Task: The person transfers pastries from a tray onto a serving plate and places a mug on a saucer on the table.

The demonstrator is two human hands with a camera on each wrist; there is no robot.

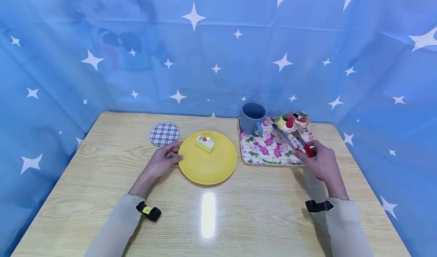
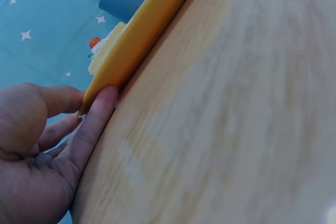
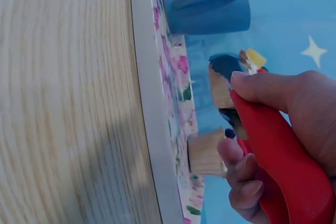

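My left hand pinches the left rim of a yellow plate, which lies on the table. On the plate sits a small cake slice with white topping and a red-orange ball. Over the floral tray, my right hand grips red-handled tongs. The tongs' dark tips are around a fruit-topped tart, which appears raised off the tray in the right wrist view. A second tart stands on the tray beside it.
A blue mug stands at the tray's back left corner. Behind the plate, to the left, lies a round checked coaster. A blue star-patterned curtain borders the wooden table at the back and sides.
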